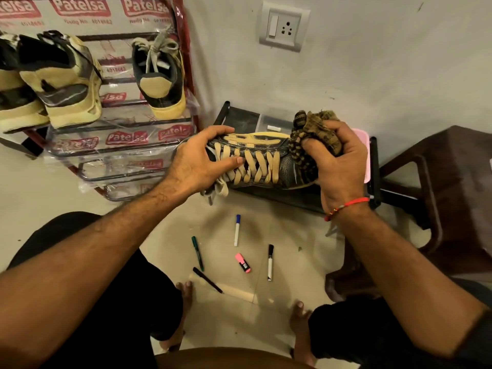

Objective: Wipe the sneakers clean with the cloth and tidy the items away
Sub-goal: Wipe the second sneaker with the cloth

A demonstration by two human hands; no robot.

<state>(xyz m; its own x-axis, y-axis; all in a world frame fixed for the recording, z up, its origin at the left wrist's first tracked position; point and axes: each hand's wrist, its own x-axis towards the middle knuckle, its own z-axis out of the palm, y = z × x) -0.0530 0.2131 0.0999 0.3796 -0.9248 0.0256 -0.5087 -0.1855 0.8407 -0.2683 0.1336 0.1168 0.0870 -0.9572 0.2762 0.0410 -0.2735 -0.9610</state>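
At frame centre, left hand (202,158) grips sneaker (255,161) at its laces, long axis left-right; right hand (338,161) clutches cloth (311,139) bunched against its right end

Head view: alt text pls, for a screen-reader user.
A person's left hand holds a black sneaker with yellow laces while the right hand presses a bunched cloth to its toe. Pens lie on the floor below; more sneakers sit on a rack.

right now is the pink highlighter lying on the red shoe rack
No, the pink highlighter lies on the floor among the marker pens, apart from the red shoe rack.
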